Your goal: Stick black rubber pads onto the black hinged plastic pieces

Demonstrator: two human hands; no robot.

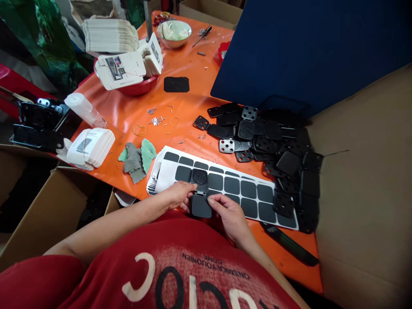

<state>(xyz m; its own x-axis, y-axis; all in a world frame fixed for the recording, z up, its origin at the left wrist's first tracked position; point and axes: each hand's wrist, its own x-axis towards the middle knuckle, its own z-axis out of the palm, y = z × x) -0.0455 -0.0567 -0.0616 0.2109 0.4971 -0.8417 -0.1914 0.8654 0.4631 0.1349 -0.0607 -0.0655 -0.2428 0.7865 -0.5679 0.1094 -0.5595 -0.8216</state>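
Note:
A black hinged piece [200, 180] is between my hands, at the table's front edge. Its upper plate has a textured face, and a small silver hinge joins it to a smooth, rounded-square lower plate [201, 206]. My left hand [182, 195] grips it by the hinge from the left, thumb on the textured plate. My right hand [229, 213] pinches the right edge of the lower plate between thumb and fingers. Behind and under the piece lie stacked white sheets [248, 189] with rows of black rounded-square pads. Some of my fingers are hidden under the piece.
Black hinged parts [273, 137] are heaped on the right, overlapping the sheets. A dark-handled cutter [289, 244] lies front right. Left are rags [135, 161], bundled cards [92, 148] and small pins [156, 121]. A blue panel [309, 51] and cardboard wall [363, 180] bound the right.

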